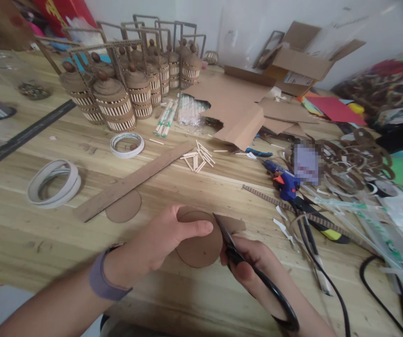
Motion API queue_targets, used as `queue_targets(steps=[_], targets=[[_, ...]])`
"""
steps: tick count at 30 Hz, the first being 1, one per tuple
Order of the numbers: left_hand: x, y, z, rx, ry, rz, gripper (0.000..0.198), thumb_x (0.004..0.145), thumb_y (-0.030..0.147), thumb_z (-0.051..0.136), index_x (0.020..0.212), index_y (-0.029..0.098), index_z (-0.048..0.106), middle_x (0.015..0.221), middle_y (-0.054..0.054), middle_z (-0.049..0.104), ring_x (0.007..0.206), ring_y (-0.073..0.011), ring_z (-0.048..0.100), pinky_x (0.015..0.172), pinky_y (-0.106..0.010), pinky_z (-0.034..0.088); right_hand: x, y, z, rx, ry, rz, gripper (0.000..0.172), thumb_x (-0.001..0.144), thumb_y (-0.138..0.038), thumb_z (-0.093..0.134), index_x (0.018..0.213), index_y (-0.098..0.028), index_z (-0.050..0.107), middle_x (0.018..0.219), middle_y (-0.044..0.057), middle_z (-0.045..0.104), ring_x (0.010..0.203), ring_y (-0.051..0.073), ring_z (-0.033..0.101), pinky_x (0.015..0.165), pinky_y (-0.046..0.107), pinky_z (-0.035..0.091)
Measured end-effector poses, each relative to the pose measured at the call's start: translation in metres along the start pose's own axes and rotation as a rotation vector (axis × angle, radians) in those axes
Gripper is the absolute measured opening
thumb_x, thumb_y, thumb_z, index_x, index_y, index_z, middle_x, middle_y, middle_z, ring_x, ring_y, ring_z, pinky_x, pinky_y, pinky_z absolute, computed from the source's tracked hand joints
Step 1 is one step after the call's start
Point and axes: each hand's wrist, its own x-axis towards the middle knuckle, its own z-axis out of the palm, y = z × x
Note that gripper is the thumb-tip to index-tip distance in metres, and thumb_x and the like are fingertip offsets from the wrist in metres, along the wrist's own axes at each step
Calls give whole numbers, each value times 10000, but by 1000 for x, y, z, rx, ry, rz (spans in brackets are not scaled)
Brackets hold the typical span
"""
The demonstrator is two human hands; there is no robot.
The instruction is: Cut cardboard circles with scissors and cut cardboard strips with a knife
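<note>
Cardboard strip [131, 185] and loose disc [123, 207] (touching) lie beyond left hand [154, 248].

A pale wooden plank table [18, 243] is stretching across the view, meeting a plain white wall [201, 14] that is catching soft, even light.

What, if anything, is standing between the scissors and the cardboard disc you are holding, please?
Nothing visible: the scissors in the right hand touch the edge of the cardboard disc held by the left hand.
</note>
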Motion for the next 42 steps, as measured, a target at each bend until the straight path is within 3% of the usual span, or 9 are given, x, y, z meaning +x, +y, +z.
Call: queue_targets(steps=[11,23,32,42], targets=[[0,2,0,-34,-56,38,266,716,283,845,968,246,767,997,20,806,1121,-253,691,986,-343,519,0,-1,-1,11,-13,4,715,796,-896,420,742,-193,536,636,-29,402,559,114,336,490,239,276],[1,2,-2,35,-32,33,429,692,324,852,1095,217,752,1106,-32,789,1175,-294,662,1034,-400,485,2,0,0,-2,-12,5,722,784,-905,416,720,-194,521,626,-33,399,552,110,328,490,242,261],[0,2,-4,55,-22,29,386,702,344,858,1060,243,755,1117,-12,785,1165,-274,665,1007,-368,494,0,-2,-1,-8,-18,16,715,785,-898,427,723,-192,525,640,-27,422,566,113,351,497,237,281],[1,1,-7,91,-14,-18,510,680,379,863,1136,201,718,1191,-71,758,1194,-323,640,1033,-441,464,0,0,-2,-11,-35,59,731,763,-920,424,733,-196,521,614,-42,393,532,102,317,473,234,258]])
